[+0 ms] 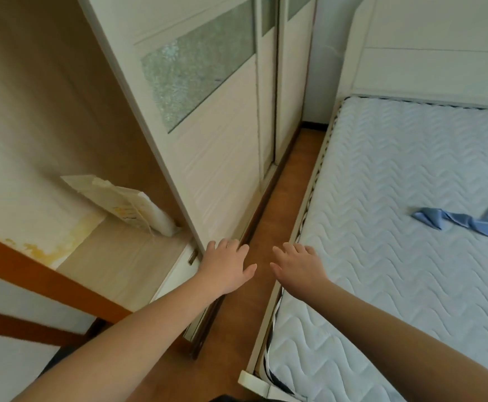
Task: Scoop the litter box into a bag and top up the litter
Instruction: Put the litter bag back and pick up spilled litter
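No litter box or scoop shows in the head view. A white bag (134, 206) with yellow print leans in the back corner of the open wardrobe compartment. My left hand (225, 265) is stretched forward with straight fingers at the edge of the sliding wardrobe door (222, 158); whether it touches the door is unclear. My right hand (299, 266) is also stretched forward, fingers spread, above the floor strip beside the bed. Both hands hold nothing.
A narrow brown floor strip (280, 184) runs between the wardrobe and a bed with a white quilted mattress (396, 213). A blue cloth (469, 220) lies on the mattress. The wardrobe shelf (115, 262) has a yellow stain at its left.
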### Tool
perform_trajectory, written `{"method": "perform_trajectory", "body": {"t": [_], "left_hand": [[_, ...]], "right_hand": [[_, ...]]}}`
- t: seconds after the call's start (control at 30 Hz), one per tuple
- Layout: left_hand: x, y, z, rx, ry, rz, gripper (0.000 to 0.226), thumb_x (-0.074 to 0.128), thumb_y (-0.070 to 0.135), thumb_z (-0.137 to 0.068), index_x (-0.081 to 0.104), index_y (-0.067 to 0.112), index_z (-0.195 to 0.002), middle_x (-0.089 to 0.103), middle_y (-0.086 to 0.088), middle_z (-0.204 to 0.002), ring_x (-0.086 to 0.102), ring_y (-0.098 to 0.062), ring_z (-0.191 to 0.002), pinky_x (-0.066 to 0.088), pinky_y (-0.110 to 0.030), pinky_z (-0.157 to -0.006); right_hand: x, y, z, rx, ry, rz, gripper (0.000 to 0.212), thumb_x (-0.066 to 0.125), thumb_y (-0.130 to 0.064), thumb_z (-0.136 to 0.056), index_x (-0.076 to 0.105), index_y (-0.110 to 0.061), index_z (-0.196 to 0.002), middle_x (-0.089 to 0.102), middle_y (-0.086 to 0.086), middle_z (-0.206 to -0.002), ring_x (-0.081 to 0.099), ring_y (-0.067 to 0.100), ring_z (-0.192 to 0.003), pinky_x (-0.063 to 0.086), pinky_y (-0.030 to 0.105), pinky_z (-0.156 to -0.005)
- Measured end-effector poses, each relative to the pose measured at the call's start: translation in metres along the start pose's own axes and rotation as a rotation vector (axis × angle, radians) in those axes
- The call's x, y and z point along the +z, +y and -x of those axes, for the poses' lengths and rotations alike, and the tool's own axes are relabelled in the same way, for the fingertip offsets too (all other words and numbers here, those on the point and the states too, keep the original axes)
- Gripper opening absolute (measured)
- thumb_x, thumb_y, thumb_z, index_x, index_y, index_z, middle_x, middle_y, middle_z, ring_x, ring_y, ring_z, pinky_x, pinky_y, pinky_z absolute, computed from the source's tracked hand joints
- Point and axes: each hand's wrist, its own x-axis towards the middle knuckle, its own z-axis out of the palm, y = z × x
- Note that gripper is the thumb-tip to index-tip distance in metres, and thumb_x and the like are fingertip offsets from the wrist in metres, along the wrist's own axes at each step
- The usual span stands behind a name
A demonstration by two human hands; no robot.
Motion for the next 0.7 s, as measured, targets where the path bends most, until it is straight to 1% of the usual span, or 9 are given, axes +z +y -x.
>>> {"method": "perform_trajectory", "body": {"t": [0.07, 0.13, 0.23, 0.3, 0.33, 0.4, 0.5, 0.6, 0.7], "left_hand": [[-0.004, 0.011, 0.005, 0.059, 0.022, -0.004, 0.062, 0.025, 0.060, -0.097, 0.039, 0.021, -0.144, 0.043, -0.005, -0.147, 0.037, -0.026, -0.136, 0.030, -0.049, -0.110], [-0.006, 0.020, 0.010, 0.128, 0.041, 0.019, 0.065, 0.023, 0.062, -0.096, 0.041, 0.022, -0.144, 0.044, -0.004, -0.147, 0.038, -0.025, -0.135, 0.032, -0.048, -0.109], [-0.005, 0.031, 0.021, 0.260, 0.021, 0.107, 0.067, 0.019, 0.064, -0.096, 0.039, 0.024, -0.146, 0.043, -0.001, -0.149, 0.038, -0.022, -0.136, 0.033, -0.045, -0.108], [-0.004, 0.039, 0.027, 0.340, 0.013, 0.110, 0.065, 0.020, 0.063, -0.096, 0.040, 0.025, -0.145, 0.043, 0.000, -0.148, 0.038, -0.021, -0.136, 0.034, -0.045, -0.107], [-0.002, 0.045, 0.033, 0.369, 0.013, 0.098, 0.064, 0.020, 0.062, -0.096, 0.041, 0.025, -0.144, 0.044, 0.000, -0.147, 0.039, -0.021, -0.135, 0.034, -0.045, -0.106], [0.002, 0.065, 0.044, 0.430, 0.009, 0.059, 0.064, 0.020, 0.062, -0.095, 0.042, 0.026, -0.143, 0.045, 0.000, -0.146, 0.040, -0.021, -0.134, 0.034, -0.045, -0.106], [0.007, 0.110, 0.067, 0.535, -0.018, 0.005, 0.064, 0.021, 0.061, -0.095, 0.038, 0.026, -0.147, 0.042, -0.001, -0.149, 0.037, -0.023, -0.136, 0.031, -0.046, -0.107], [0.003, 0.161, 0.091, 0.644, 0.025, -0.050, 0.062, 0.025, 0.058, -0.096, 0.036, 0.025, -0.147, 0.041, -0.003, -0.150, 0.035, -0.025, -0.136, 0.029, -0.045, -0.107], [-0.005, 0.215, 0.116, 0.763, 0.083, -0.061, 0.059, 0.028, 0.056, -0.097, 0.039, 0.024, -0.145, 0.043, -0.003, -0.148, 0.037, -0.025, -0.135, 0.030, -0.043, -0.107]], "right_hand": [[0.000, 0.003, 0.023, 0.056, 0.020, 0.014, 0.050, 0.024, -0.042, -0.101, 0.041, -0.017, -0.140, 0.046, 0.010, -0.141, 0.035, 0.030, -0.136, 0.023, 0.043, -0.114], [0.000, 0.003, 0.048, 0.120, 0.027, 0.025, 0.055, 0.016, -0.041, -0.100, 0.040, -0.016, -0.143, 0.040, 0.012, -0.148, 0.025, 0.032, -0.142, 0.014, 0.045, -0.118], [0.004, -0.001, 0.088, 0.221, -0.002, 0.012, 0.057, 0.013, -0.042, -0.101, 0.034, -0.016, -0.147, 0.031, 0.012, -0.154, 0.017, 0.032, -0.146, 0.008, 0.046, -0.119], [0.010, -0.006, 0.117, 0.295, -0.028, -0.022, 0.061, 0.008, -0.043, -0.099, 0.034, -0.016, -0.147, 0.030, 0.012, -0.155, 0.017, 0.033, -0.146, 0.009, 0.046, -0.119], [0.012, -0.008, 0.133, 0.330, -0.031, -0.040, 0.061, 0.009, -0.043, -0.099, 0.035, -0.016, -0.146, 0.031, 0.012, -0.154, 0.018, 0.032, -0.145, 0.010, 0.045, -0.119], [0.018, -0.010, 0.166, 0.403, -0.028, -0.057, 0.054, 0.019, -0.041, -0.101, 0.038, -0.016, -0.145, 0.034, 0.011, -0.152, 0.021, 0.031, -0.144, 0.012, 0.043, -0.118], [0.027, -0.015, 0.219, 0.525, -0.034, -0.088, 0.050, 0.026, -0.041, -0.101, 0.041, -0.017, -0.142, 0.039, 0.009, -0.148, 0.027, 0.029, -0.140, 0.015, 0.041, -0.116], [0.038, -0.012, 0.276, 0.666, -0.023, -0.128, 0.050, 0.029, -0.042, -0.101, 0.041, -0.018, -0.142, 0.041, 0.009, -0.147, 0.030, 0.029, -0.138, 0.016, 0.042, -0.116], [0.051, -0.002, 0.337, 0.794, -0.040, -0.134, 0.050, 0.028, -0.042, -0.101, 0.039, -0.018, -0.143, 0.040, 0.009, -0.147, 0.029, 0.029, -0.139, 0.017, 0.043, -0.116]]}}
